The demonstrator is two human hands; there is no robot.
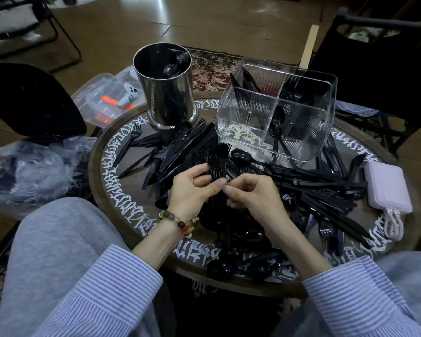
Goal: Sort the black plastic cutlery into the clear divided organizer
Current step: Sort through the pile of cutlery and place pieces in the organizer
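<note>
A stack of black plastic forks stands tines-up over the middle of the round table, gripped in my left hand. My right hand pinches the handles of the same stack from the right, thumb against my left thumb. Loose black knives, forks and spoons lie heaped across the table around and under both hands. The clear divided organizer stands at the back right; a few spoons lean in its front right compartment and dark cutlery shows in the rear compartments.
A tall metal canister stands at the back left of the table. A pink power bank with its cable lies at the right edge. A clear lidded box and a plastic bag sit off to the left.
</note>
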